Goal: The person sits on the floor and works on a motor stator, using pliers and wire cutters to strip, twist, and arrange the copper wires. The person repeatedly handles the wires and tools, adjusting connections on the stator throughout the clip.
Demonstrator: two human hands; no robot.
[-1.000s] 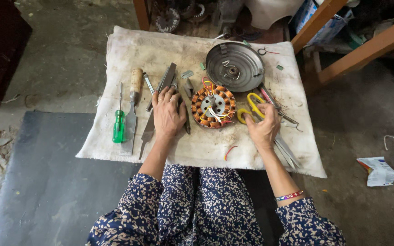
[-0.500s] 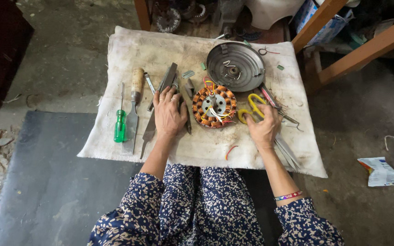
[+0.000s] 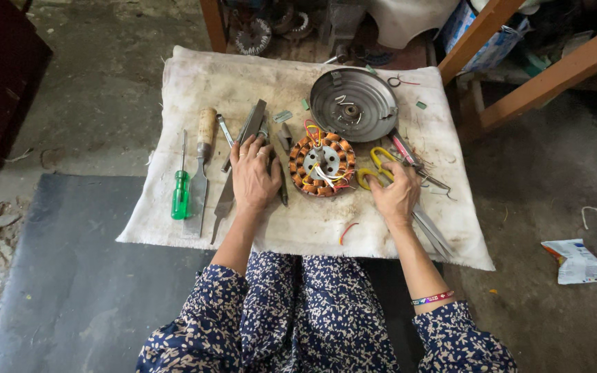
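Note:
A copper-wound motor stator [image 3: 310, 181] with loose coloured wires lies in the middle of a dirty white cloth [image 3: 243, 83] on the floor. My left hand [image 3: 253, 178] rests flat, fingers apart, on a row of long metal tools [image 3: 249, 128] just left of the stator. My right hand [image 3: 396, 197] lies to the stator's right, its fingers curled over yellow-handled scissors [image 3: 376, 160]. A round grey metal motor cover [image 3: 354, 103] sits behind the stator, hollow side up.
A green screwdriver [image 3: 180, 195] and a wooden-handled chisel [image 3: 204, 141] lie at the cloth's left. Thin metal strips [image 3: 431, 231] lie by my right wrist. A dark mat [image 3: 70, 276] covers the floor at left. Wooden frame legs [image 3: 540, 86] stand at back right, crumpled paper [image 3: 575, 261] at right.
Both hands stay almost where they were; my right hand's fingers have settled a little more over the scissors' yellow handles.

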